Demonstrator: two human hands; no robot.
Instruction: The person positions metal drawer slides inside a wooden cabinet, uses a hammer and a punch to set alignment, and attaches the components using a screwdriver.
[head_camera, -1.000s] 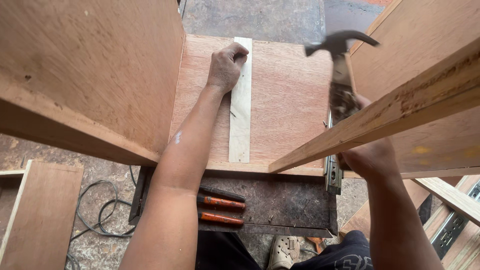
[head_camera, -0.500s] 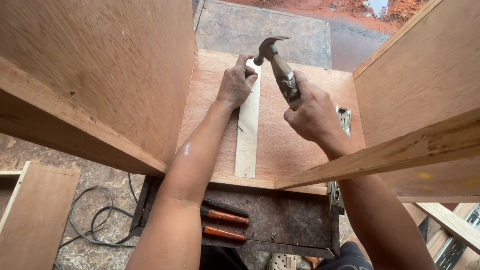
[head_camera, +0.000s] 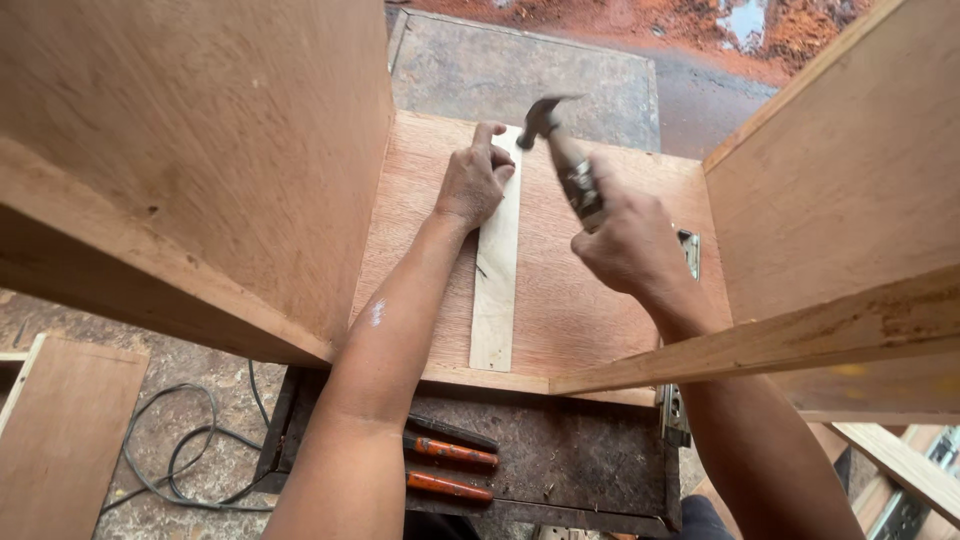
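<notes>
Hammer (head_camera: 560, 150) clamped in right hand (head_camera: 630, 245); left hand's (head_camera: 472, 185) curled fingers press pale strip (head_camera: 497, 270).

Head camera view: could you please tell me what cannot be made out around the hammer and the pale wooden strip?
- Nail, if any: hidden under left hand fingers on the pale wooden strip.
- Metal claw hammer head: motion-blurred.
- Hammer handle: covered by right hand grip.
- Orange-handled tools: tips hidden by left forearm.

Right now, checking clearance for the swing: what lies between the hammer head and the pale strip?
Head view: left hand pins the pale strip; its fingertips lie right under the hammer head.
</notes>
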